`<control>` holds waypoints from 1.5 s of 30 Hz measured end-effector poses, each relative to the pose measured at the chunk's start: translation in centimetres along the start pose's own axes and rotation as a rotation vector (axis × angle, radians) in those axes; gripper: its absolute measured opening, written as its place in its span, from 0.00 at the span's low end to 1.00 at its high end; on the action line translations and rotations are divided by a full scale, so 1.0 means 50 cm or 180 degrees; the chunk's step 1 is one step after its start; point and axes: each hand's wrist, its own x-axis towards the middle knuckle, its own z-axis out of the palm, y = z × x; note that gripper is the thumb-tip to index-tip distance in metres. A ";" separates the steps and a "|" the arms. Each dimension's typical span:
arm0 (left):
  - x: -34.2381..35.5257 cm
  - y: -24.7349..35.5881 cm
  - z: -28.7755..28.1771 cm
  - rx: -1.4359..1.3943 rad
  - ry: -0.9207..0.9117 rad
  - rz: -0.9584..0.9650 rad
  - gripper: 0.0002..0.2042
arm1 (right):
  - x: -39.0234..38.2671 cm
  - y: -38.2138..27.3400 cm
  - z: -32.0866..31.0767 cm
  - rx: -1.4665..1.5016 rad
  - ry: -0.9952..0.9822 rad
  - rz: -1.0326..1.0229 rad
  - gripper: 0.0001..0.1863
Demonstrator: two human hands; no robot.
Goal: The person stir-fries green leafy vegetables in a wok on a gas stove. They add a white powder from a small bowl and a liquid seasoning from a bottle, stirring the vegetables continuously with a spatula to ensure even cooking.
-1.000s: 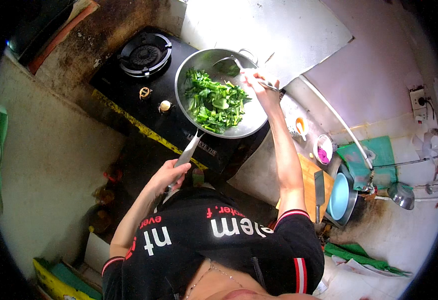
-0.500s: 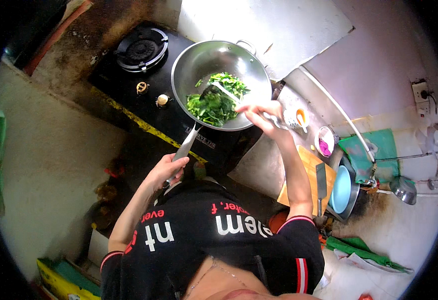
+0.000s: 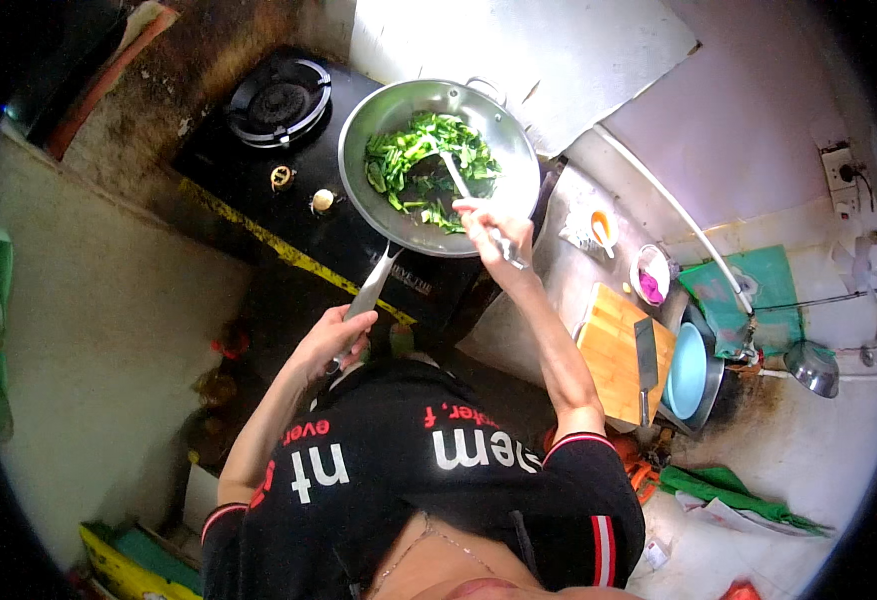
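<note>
A steel wok (image 3: 504, 150) sits on the right burner of the black gas stove (image 3: 249, 215), with chopped leafy greens (image 3: 394, 160) in it. My left hand (image 3: 344, 340) is closed around the wok's long handle (image 3: 369, 290), low at the front. My right hand (image 3: 499, 235) grips the handle of a metal spatula (image 3: 459, 180), whose head is down among the greens near the middle of the wok; part of that head is hidden by leaves.
At right are a bowl with orange contents (image 3: 601, 226), a bowl with a purple item (image 3: 649, 275), a cutting board (image 3: 614, 360), a cleaver (image 3: 645, 352) and a blue basin (image 3: 692, 370). Behind stands a white panel (image 3: 609, 40); a second burner (image 3: 279, 100) is at left.
My right hand and the spatula have shifted down and toward me, then slightly left. The greens lie differently in the wok. My left hand stays on the handle.
</note>
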 end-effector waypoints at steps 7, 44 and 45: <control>0.012 0.001 0.002 -0.0053 -0.0027 0.0038 0.15 | 0.111 0.112 0.036 0.0267 0.1437 -0.0098 0.06; 0.007 -0.006 0.004 -0.0011 0.0062 0.0077 0.16 | -0.040 -0.013 0.063 0.0246 0.0112 -0.0561 0.04; 0.009 -0.006 0.005 0.0013 0.0071 0.0111 0.16 | -0.020 0.019 0.081 0.0080 0.0192 -0.0467 0.03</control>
